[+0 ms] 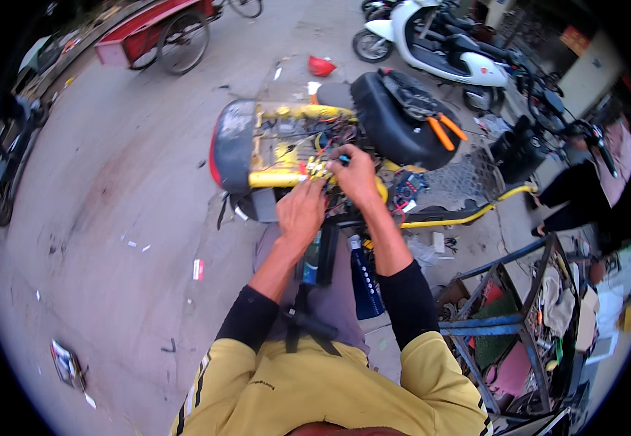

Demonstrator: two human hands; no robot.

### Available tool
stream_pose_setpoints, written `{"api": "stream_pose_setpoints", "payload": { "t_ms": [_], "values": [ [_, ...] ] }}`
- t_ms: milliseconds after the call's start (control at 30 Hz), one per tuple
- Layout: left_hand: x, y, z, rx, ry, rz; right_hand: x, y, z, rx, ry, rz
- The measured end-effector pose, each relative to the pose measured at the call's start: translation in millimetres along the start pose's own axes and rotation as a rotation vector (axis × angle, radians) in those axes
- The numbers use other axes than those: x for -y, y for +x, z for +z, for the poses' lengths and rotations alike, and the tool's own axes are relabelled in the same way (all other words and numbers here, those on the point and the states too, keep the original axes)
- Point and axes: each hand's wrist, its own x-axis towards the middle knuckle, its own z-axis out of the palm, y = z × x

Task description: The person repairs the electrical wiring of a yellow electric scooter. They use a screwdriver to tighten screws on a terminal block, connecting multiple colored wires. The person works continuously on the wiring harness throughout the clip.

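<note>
Both my hands work close together over the open body of a yellow-framed scooter [272, 179], where bundles of wires [337, 134] lie exposed. My right hand [357, 176] is closed around a small blue-and-black thing [344, 158] whose kind I cannot tell. My left hand [302, 209] has its fingertips pinched at a cluster of yellow connectors [317, 167]; what it grips is hidden. On the black seat [384, 131] to the right rest dark gloves [408, 93] and pliers with orange handles [446, 132].
A metal-framed cart [486, 327] full of odds and ends stands at my right. Beyond it a person [613, 167] is by the parked scooters, one of them white [439, 58]. A red cart [148, 33] is at the far left. A red bowl-like thing [321, 66] lies behind the scooter.
</note>
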Motion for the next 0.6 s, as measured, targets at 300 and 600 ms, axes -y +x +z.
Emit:
{"api": "stream_pose_setpoints", "payload": {
  "t_ms": [300, 600],
  "values": [
    [3, 1, -8, 0.003, -0.036, -0.006, 59, -25, -105, -0.616, -0.221, -0.284],
    [7, -4, -3, -0.031, -0.035, -0.03, 22, 26, -130, -0.509, -0.39, -0.229]
  ]
}}
